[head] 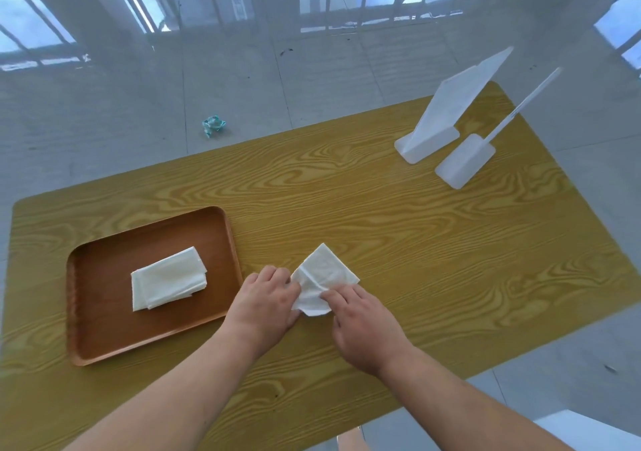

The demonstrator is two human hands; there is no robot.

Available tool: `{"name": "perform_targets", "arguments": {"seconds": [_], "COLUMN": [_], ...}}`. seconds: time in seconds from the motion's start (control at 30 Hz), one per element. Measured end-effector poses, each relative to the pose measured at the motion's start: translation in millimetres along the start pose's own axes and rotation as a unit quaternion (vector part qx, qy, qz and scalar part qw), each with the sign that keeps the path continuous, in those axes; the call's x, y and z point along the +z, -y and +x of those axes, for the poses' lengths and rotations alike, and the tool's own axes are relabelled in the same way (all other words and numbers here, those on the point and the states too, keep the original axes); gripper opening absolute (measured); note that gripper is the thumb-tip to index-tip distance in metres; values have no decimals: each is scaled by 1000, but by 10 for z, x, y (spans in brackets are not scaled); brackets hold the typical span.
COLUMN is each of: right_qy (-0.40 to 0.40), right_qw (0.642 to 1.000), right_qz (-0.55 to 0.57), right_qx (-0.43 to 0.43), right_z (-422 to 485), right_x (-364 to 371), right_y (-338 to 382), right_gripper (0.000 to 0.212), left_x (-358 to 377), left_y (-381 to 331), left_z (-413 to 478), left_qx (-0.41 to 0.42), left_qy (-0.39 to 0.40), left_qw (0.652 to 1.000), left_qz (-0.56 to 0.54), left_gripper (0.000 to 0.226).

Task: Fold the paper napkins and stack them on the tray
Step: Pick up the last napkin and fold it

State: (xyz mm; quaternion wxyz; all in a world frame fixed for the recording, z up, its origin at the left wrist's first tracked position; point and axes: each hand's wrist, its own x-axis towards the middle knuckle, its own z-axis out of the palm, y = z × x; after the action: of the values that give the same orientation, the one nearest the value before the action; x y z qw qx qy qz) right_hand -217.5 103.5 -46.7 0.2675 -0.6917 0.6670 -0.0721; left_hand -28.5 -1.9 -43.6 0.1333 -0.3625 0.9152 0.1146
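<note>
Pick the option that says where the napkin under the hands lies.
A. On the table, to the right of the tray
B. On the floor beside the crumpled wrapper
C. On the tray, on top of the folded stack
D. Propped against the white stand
A: the napkin lies flat on the table, clear of the tray, with the left hand and right hand both on it.

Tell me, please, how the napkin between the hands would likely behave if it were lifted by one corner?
The napkin would probably droop and start to unfold: it looks thin and creased, with its near edge curling between the left hand and right hand. It is likely very light, so a nudge might slide it across the smooth table.
</note>
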Motion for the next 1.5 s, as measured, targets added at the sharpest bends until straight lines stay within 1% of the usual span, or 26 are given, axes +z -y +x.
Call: {"name": "perform_targets", "arguments": {"seconds": [0.1,0.17,0.37,0.43,0.5,0.57,0.7,0.8,0.83,0.9,0.97,1.07,1.17,1.2,1.27,1.3,1.33,1.37,1.47,1.5], "right_qy": [-1,-5,-12,-17,-21,-24,-6,23,29,26,3,-42,-89,-104,-133,-148,-164,-182,-239,-257], "right_qw": [1000,1000,1000,1000,999,999,1000,1000,1000,999,999,997,994,993,990,988,985,982,969,965], "right_qz": [-5,-2,8,15,24,32,30,10,-1,-25,-43,-53,-28,-17,5,17,26,34,51,53], "right_qx": [-5,-3,-6,-7,2,8,4,-8,-11,-10,5,29,52,56,53,49,43,36,14,6], "right_z": [9,11,19,11,6,7,9,15,13,6,13,91,226,275,370,413,449,480,527,528], "right_x": [-2,9,40,57,61,51,23,14,14,17,-8,-127,-338,-422,-602,-694,-783,-866,-1060,-1101], "right_y": [22,48,70,76,86,100,147,190,198,201,196,212,249,263,296,313,331,348,390,402], "right_gripper": [51,51,47,46,47,46,43,47,50,57,54,30,21,21,22,22,21,19,13,12], "left_x": [-20,-22,-1,4,10,9,19,29,30,23,-38,-195,-404,-482,-651,-736,-824,-915,-1173,-1228], "left_y": [-53,-63,-13,9,33,33,-27,-82,-99,-115,-120,-78,8,38,93,113,125,132,138,137], "left_z": [-7,-9,-46,-66,-77,-83,-90,-44,-24,6,1,-21,7,23,48,64,80,93,98,83], "left_qx": [8,3,12,28,54,73,123,106,88,47,19,-8,-43,-52,-52,-49,-46,-43,-29,-21], "left_qy": [-15,-12,30,46,67,70,27,4,-2,-12,-26,-48,-91,-97,-85,-81,-87,-105,-194,-221], "left_qw": [1000,1000,998,998,996,994,989,993,995,999,998,991,977,973,972,974,977,978,971,967], "left_qz": [14,16,-54,-41,6,44,81,55,40,4,-48,-126,-187,-202,-212,-203,-191,-177,-135,-122], "left_gripper": [21,20,39,47,52,47,13,7,9,20,25,22,24,31,54,61,63,57,32,28]}}
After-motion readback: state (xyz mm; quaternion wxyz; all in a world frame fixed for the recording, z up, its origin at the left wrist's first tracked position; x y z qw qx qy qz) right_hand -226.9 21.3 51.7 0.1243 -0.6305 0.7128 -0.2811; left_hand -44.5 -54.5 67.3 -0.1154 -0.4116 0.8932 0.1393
